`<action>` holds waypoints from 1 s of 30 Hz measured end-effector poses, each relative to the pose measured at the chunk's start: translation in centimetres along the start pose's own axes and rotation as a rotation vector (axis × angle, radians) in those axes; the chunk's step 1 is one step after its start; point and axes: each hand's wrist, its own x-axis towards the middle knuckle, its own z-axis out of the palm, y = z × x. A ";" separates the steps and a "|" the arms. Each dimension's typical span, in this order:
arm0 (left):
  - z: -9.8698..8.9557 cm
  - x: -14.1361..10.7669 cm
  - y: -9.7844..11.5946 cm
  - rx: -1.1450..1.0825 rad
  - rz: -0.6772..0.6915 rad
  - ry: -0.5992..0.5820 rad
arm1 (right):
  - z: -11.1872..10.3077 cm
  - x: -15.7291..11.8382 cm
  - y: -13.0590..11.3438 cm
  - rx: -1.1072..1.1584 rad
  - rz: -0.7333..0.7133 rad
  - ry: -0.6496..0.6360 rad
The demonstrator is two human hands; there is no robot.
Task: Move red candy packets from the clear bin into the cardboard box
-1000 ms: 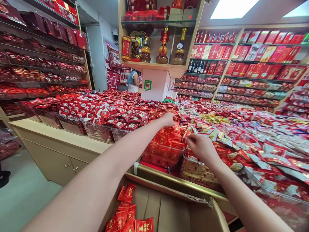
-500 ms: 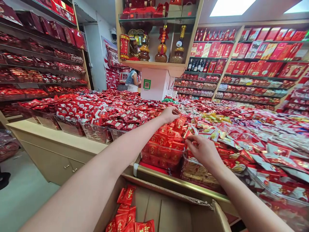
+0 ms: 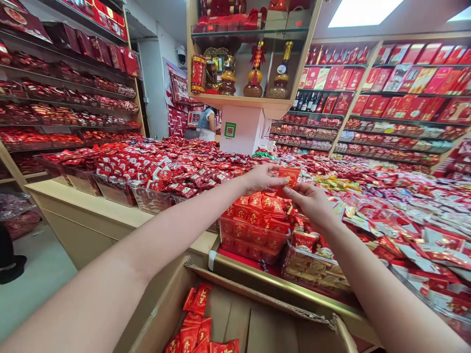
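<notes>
lining the left wall, shelves carry rows of red packages beyond a pale counter, topped by clear tubs heaped with small wrapped pieces. low in front sits an open cardboard box, with loose red sachets gathered in its left part. above the counter goods, the left hand has thumb and fingers closed on one red packet, held over a clear bin full of similar ones (gold lettering shows on many). the right hand has thumb and forefinger close together at the packet's lower edge; whether they grip it, i cannot tell. below that hand stands a second bin, and farther right, red boxes fill the back shelving.
</notes>
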 end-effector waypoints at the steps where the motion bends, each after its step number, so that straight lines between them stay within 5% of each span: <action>1: -0.1 -0.3 -0.1 -0.008 -0.019 -0.040 | 0.2 0.0 0.1 -0.016 -0.002 0.000; 3: -0.5 -0.5 -0.1 0.034 -0.011 -0.061 | 0.6 0.0 0.1 -0.068 -0.005 -0.008; 5: -1.4 -0.3 0.0 0.190 0.000 0.044 | 0.8 -0.1 0.2 -0.132 -0.003 -0.026; 9: -5.1 0.3 -0.7 0.479 -0.057 0.305 | 0.3 -0.3 0.7 -0.292 -0.007 -0.101; 13: -8.6 0.3 -2.4 0.672 -0.180 0.397 | -0.2 0.3 1.6 -0.658 -0.150 -0.086; 16: -9.4 0.1 -3.4 0.829 -0.222 0.378 | 0.2 1.1 2.1 -0.991 -0.286 -0.149; 20: -9.2 0.2 -4.0 1.002 -0.196 0.272 | 1.1 2.0 2.5 -1.212 -0.252 -0.269; 30: -8.0 -0.6 -3.9 1.240 -0.160 0.089 | 1.5 1.2 1.9 -1.312 -0.178 -0.407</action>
